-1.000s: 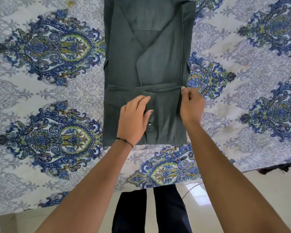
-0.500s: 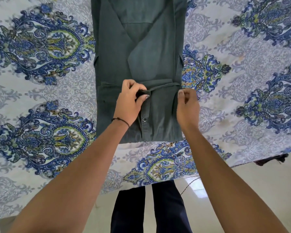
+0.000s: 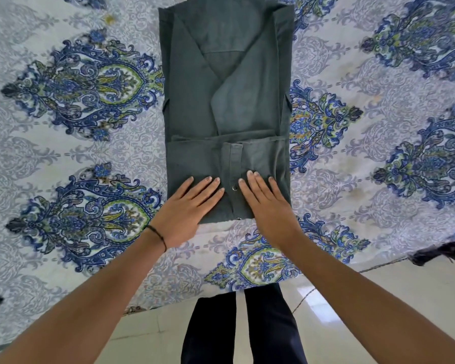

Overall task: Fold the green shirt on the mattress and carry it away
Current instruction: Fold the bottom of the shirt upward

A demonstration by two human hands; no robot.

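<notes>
Both hands, left [image 3: 188, 210] and right [image 3: 267, 206], lie flat with grip apart on the green shirt [image 3: 226, 101]; lifting unclamped risks the hem fold ahead springing loose

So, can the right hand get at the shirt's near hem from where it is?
Probably yes. The right hand lies flat on the green shirt directly above that hem, and nothing but bare bedsheet lies beside it.
</notes>
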